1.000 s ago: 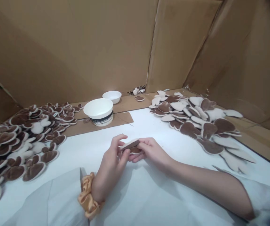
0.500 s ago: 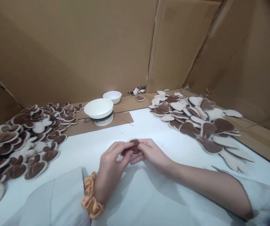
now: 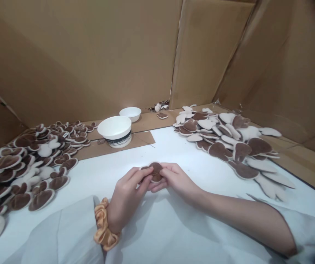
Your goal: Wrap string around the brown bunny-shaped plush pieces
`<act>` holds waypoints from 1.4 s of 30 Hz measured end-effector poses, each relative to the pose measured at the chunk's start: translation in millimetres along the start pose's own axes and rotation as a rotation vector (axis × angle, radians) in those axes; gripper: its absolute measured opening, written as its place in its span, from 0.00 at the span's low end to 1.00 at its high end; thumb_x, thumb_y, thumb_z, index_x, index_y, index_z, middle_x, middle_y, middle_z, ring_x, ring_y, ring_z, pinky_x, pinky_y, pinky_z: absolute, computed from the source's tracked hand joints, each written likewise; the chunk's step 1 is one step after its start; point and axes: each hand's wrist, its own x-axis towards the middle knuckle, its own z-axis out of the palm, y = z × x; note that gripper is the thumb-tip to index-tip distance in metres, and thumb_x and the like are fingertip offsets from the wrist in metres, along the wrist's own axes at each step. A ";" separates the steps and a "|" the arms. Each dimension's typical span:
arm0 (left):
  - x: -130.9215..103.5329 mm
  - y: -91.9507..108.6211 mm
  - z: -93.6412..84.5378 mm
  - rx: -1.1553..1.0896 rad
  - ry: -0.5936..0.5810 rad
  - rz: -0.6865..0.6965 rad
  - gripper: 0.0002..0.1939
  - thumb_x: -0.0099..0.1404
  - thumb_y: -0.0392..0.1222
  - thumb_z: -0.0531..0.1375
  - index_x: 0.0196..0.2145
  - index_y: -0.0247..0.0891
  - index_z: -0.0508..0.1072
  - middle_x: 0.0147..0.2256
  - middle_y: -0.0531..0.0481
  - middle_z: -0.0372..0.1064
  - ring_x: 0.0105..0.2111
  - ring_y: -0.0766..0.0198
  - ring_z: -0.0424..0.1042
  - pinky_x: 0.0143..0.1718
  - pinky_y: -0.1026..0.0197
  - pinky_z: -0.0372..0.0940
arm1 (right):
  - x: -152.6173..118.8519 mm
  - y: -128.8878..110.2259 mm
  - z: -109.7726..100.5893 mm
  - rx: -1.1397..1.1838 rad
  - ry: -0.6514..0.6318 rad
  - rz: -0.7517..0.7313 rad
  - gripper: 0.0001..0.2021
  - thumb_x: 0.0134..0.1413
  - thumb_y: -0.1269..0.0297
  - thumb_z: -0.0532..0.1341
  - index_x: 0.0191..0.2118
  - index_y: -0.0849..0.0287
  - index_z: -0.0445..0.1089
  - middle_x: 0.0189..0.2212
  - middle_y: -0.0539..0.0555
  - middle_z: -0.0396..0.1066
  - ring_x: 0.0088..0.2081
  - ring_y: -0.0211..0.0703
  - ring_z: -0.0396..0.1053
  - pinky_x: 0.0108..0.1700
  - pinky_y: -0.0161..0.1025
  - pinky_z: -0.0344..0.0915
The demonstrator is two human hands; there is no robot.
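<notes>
Between both hands, above the white tabletop (image 3: 135,156), is a small brown plush piece with a pale edge (image 3: 156,169). My left hand (image 3: 131,189), with an orange scrunchie (image 3: 105,227) at the wrist, pinches its left side between thumb and fingers. My right hand (image 3: 178,179) grips its right side, the thumb on top and the curled fingers underneath. The fingers cover part of the piece's outline.
On the left lies a heap of folded brown-and-cream plush pieces (image 3: 43,194). Flat, longer plush pieces (image 3: 220,151) are piled on the right. A white paper bowl with a black band (image 3: 118,141) and a smaller white bowl (image 3: 130,113) stand at the back, before cardboard walls (image 3: 91,55).
The fingers of my left hand have shifted slightly on the plush piece, and more of its brown face shows between the hands. Both hands keep hold of it.
</notes>
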 end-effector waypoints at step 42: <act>3.9 3.1 -7.8 -0.190 -0.040 -0.356 0.07 0.62 0.40 0.51 0.33 0.39 0.68 0.32 0.52 0.69 0.32 0.64 0.66 0.34 0.65 0.58 | 7.1 8.5 -24.7 -0.915 0.052 -0.678 0.11 0.55 0.65 0.52 0.38 0.58 0.70 0.30 0.54 0.70 0.33 0.39 0.67 0.36 0.36 0.64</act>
